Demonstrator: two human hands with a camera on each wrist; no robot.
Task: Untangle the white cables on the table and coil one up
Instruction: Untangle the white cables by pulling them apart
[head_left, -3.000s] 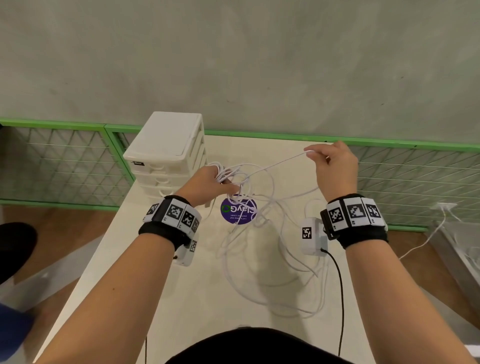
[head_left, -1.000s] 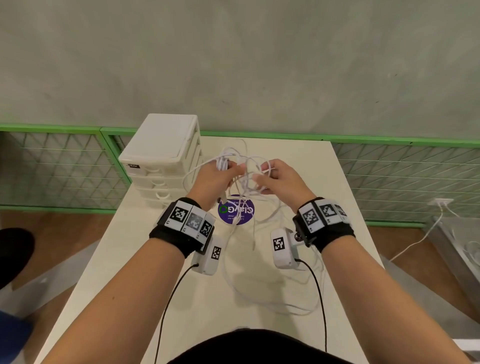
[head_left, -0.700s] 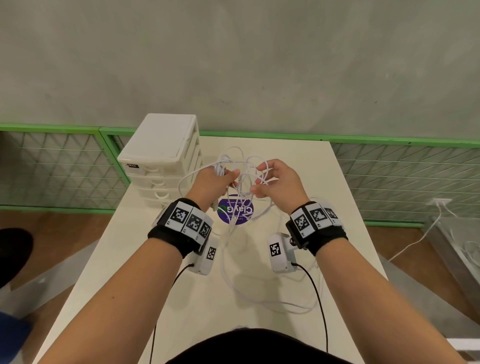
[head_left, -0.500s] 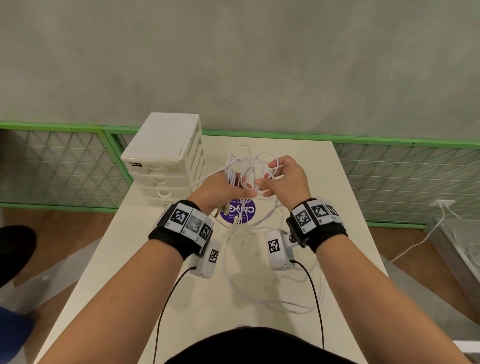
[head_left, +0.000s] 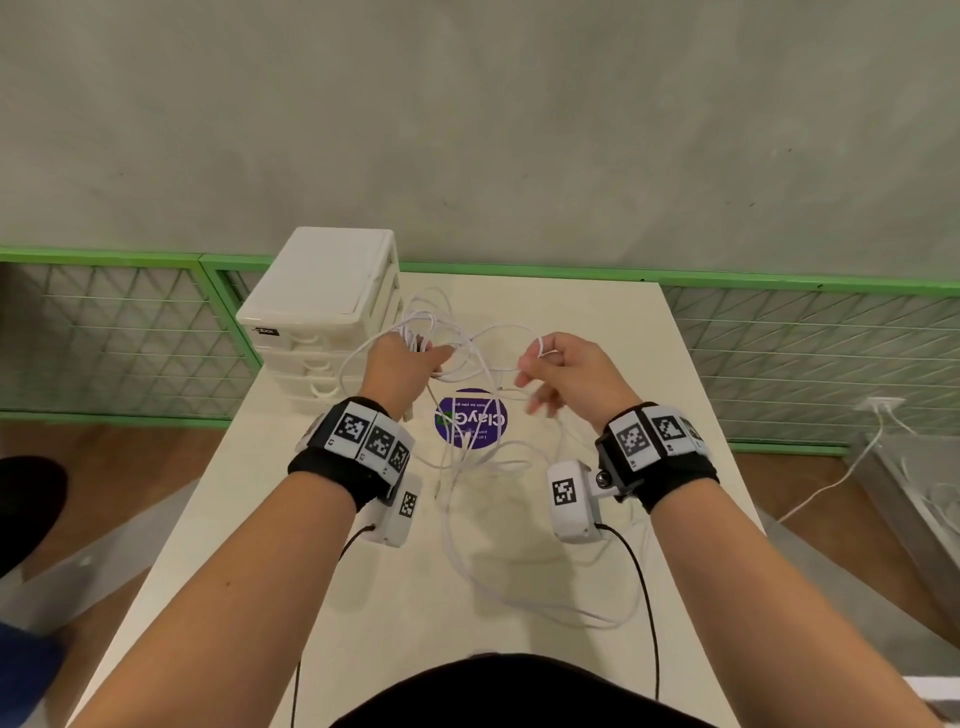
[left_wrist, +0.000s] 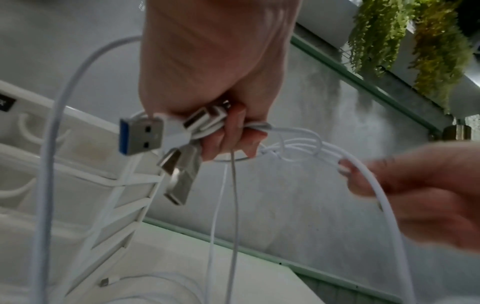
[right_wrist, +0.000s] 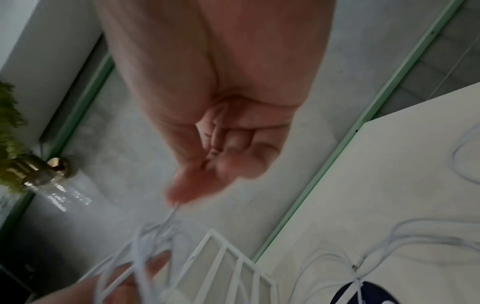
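Observation:
Several tangled white cables (head_left: 480, 358) run between my two hands above the table, and their slack hangs down into loose loops (head_left: 467, 561) on the tabletop. My left hand (head_left: 428, 361) grips a bunch of strands in its fist. In the left wrist view the USB plugs (left_wrist: 141, 136) stick out of that fist (left_wrist: 233, 127). To the right, my right hand (head_left: 532, 364) pinches one strand between thumb and fingers. The right wrist view shows the thin cable (right_wrist: 172, 207) leaving that pinch (right_wrist: 197, 181). A small knot of loops (left_wrist: 293, 146) sits between the hands.
A white drawer unit (head_left: 322, 296) stands at the table's back left, close to my left hand. A purple round sticker (head_left: 470, 418) lies under the cables. Green-framed mesh panels (head_left: 104, 338) flank the cream table (head_left: 311, 597). Another white lead (head_left: 831, 483) trails on the floor at right.
My hands, nearly touching half a second ago, have drawn apart. The right hand moved right with a strand, and the left keeps its bunch near the drawer unit.

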